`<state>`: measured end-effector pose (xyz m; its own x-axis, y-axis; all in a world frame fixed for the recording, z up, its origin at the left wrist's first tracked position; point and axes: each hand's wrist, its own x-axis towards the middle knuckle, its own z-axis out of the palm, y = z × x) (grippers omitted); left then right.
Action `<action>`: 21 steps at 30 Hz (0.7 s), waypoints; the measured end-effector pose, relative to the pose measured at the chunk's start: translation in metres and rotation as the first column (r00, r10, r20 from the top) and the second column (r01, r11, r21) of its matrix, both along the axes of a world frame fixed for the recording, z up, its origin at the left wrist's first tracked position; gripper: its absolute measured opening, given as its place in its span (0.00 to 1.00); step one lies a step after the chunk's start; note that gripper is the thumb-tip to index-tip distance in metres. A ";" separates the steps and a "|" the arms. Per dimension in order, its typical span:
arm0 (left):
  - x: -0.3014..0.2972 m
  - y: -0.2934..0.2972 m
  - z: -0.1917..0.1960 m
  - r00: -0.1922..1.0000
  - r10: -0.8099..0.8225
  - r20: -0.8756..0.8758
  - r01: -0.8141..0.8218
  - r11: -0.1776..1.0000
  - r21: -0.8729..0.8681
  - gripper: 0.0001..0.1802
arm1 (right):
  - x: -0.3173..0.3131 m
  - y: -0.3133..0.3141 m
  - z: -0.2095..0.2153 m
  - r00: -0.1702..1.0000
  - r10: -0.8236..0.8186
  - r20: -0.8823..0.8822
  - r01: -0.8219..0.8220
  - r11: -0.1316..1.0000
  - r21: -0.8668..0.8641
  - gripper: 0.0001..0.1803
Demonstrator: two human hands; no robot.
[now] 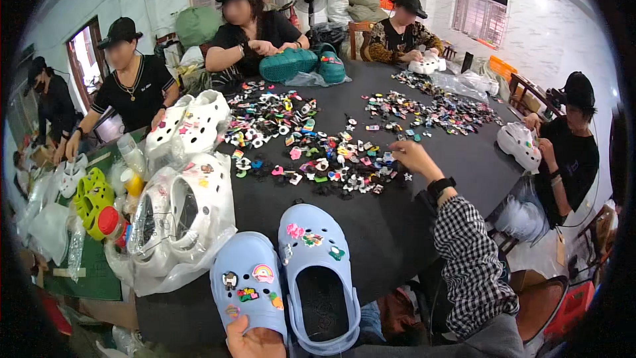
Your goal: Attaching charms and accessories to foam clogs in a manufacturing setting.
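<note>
1. Spread beneath the work: a wide, dark-grey, flat bench (397, 238). On its left, wrapped in clear plastic: bulky white perforated foam clogs (213, 189), liable to topple if nudged.
2. At the near edge, side by side: a charm-decorated pale-blue foam clog (246, 252) and its matching pale-blue mate (322, 285), likely to knock together if tilted carelessly.
3. Left grip (255, 343): clasped on the first clog's near end, thumb uppermost; could drop it if slackened.
4. Right grip (419, 160): extended mid-bench, fingertips drawn together (cannot tell whether around anything).
5. Just beside it: small multicoloured moulded charms (338, 164), easily scattered by a dragging wrist, easily confused because so crowded.
</note>
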<state>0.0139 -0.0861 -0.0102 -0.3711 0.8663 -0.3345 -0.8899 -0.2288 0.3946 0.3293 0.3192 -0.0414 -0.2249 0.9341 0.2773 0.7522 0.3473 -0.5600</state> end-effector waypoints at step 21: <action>-0.038 0.026 0.020 0.953 -0.220 -0.209 0.260 0.948 0.184 0.14 | 0.007 0.003 -0.010 0.996 0.047 -0.077 -0.055 0.994 -0.098 0.18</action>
<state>-0.0244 -0.0602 0.0101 -0.1813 0.9798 -0.0843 -0.8451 -0.1114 0.5228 0.3363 0.3224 -0.0517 -0.2551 0.9458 0.2010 0.6896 0.3237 -0.6478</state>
